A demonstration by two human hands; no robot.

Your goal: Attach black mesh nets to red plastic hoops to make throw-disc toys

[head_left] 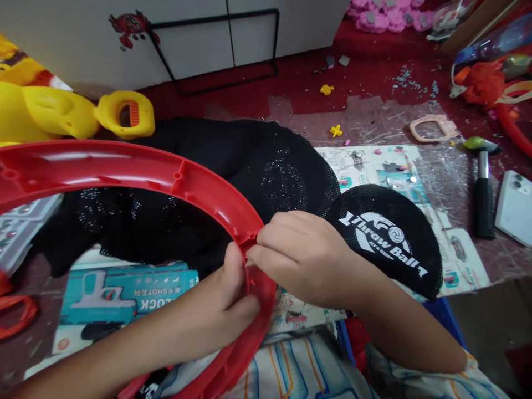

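A large red plastic ring [208, 194] is held up with its hollow, ribbed side showing; it runs out of view at the left. My left hand [236, 293] grips the ring's band at its right side, thumb on the inner edge. My right hand [295, 255] is closed in a pinch at a ribbed joint of the ring, just above the left thumb. What its fingertips hold, if anything, is hidden. Behind the ring lies black mesh fabric [233, 160] on the table. Beside my right forearm is a black fabric piece printed "Throw Ball" [382, 238].
At the right lie a hammer [483, 194], a white phone [515, 208] and a beige plastic frame [432, 128]. Yellow plastic parts [62, 111] stand back left. Printed cardboard [124, 299] lies under the ring. Small scraps and a yellow piece [336, 131] dot the red table.
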